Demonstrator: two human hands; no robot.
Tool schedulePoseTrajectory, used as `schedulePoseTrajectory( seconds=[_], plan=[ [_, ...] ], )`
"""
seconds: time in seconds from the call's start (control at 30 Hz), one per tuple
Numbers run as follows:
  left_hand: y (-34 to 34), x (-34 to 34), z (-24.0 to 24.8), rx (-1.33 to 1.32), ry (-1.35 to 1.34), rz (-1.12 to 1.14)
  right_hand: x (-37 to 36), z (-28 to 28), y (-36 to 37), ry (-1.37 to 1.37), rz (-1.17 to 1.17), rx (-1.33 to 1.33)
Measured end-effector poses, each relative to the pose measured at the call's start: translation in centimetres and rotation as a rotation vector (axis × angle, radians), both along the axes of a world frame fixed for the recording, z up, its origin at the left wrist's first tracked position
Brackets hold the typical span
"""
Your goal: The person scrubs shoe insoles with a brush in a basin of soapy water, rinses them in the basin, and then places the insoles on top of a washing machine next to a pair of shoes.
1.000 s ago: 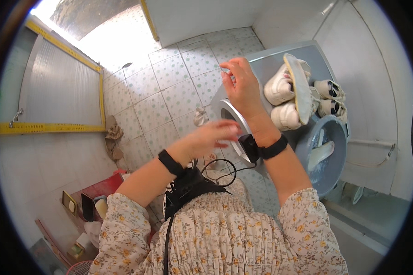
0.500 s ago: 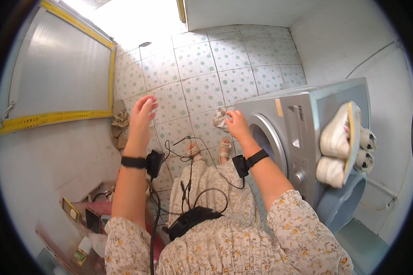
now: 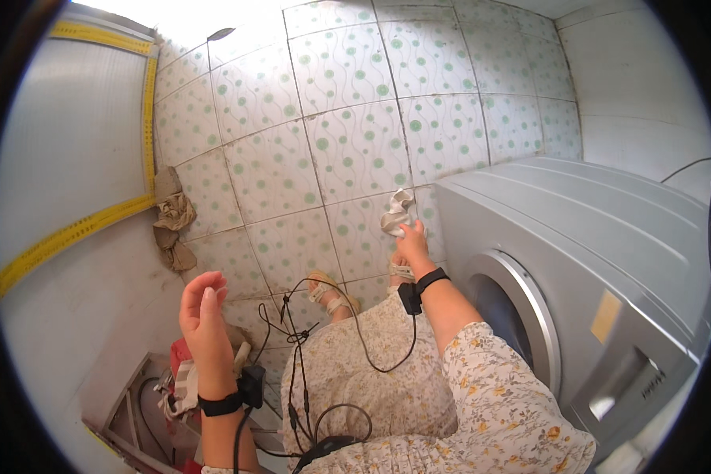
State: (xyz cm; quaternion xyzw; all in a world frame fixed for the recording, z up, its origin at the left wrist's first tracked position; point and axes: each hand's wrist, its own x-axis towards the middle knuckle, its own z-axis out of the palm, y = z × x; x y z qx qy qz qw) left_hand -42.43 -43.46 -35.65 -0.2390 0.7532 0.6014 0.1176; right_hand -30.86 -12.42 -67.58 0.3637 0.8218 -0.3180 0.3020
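Left hand [image 3: 205,316] loosely cupped; right hand [image 3: 411,241] at crumpled, soft-folded whitish cloth [image 3: 398,209], cannot tell if pinching.

tiled floor [image 3: 363,154]: pale, green dots, dark joints. on it: washing machine [image 3: 565,237] to my right, my sandals [image 3: 324,291] left of it, brown cloth [image 3: 174,213] bunched by left wall [image 3: 71,316], dark leaf-shaped thing [image 3: 222,34] up ahead. white cloth [image 3: 397,209] crumpled ahead of my right sandal, can't tell if fully down.

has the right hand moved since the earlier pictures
Yes, to the left: the right hand overlapped the washing machine in the earliest picture; now it shows left of the machine, at the pale cloth.
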Motion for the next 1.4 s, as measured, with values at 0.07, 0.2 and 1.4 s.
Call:
schedulePoseTrajectory(
  seconds=[0.07,0.2,1.4],
  plan=[
    [0.2,-0.6,-1.9,-0.019,0.006,-0.029,-0.3,-3.5,0.6,-0.026,-0.018,-0.025],
    [0.4,-1.9,-4.6,-0.078,0.049,-0.054,-1.6,-8.7,1.6,-0.056,0.018,-0.080],
    [20.5,-3.0,38.3,0.484,0.481,-1.066,6.1,69.0,3.2,1.290,-0.705,-0.236]
  ],
)
